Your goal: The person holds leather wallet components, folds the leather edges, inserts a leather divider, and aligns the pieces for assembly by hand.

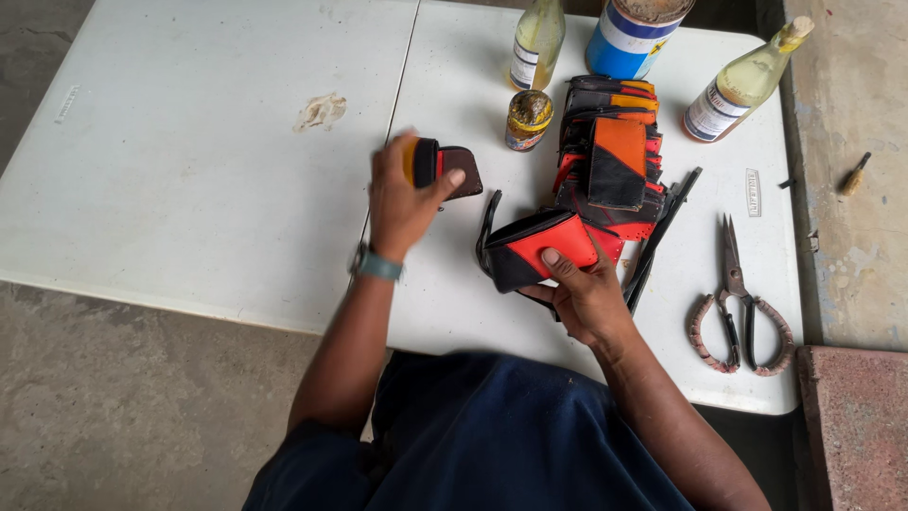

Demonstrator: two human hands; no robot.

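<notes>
My left hand [402, 194] grips a small folded leather piece [452, 168] in black, brown and orange, held over the middle of the white folding table [189, 170]. My right hand [584, 293] holds a red and black leather wallet [537, 248] near the table's front edge, thumb resting on its red panel. Just behind it lies a pile of several similar red, orange and black leather pieces [613, 156]. A grey watch is on my left wrist.
Large scissors with wrapped handles [740, 303] lie at the right. A small jar [527, 120], two glass bottles [537, 43] [745, 83] and a blue and white can [632, 33] stand at the back. A dried stain [320, 111] marks the tabletop.
</notes>
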